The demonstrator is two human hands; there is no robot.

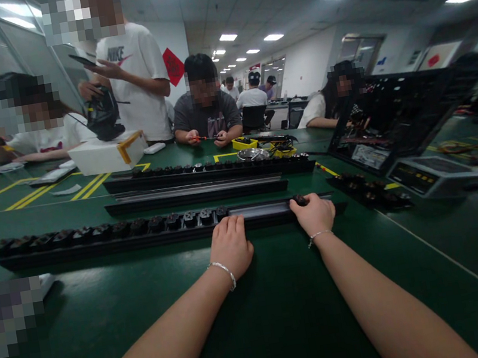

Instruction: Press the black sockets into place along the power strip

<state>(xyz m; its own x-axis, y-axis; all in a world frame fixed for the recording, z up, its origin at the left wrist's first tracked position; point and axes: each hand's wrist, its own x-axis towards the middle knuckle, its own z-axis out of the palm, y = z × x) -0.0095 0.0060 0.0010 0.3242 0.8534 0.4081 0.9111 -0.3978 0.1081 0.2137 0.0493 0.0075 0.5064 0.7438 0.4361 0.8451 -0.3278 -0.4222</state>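
A long black rail [184,236] lies across the green table in front of me, with a row of round black modules [137,226] filling its left and middle stretch. My left hand [232,243] grips the rail's near edge, fingers together and bent over it beside the last module of the row. To the right of that, the rail's inner channel [266,210] lies bare up to my right hand [317,212]. That hand is closed around a small black module [300,199] at the rail's right end; its underside is hidden.
Behind lie a second bare rail [196,196] and a third rail [206,174] bearing modules. Loose black modules [370,188] sit at right, near a grey metal box [433,175] and an open black case [392,112]. A white box [103,155] and several people are beyond.
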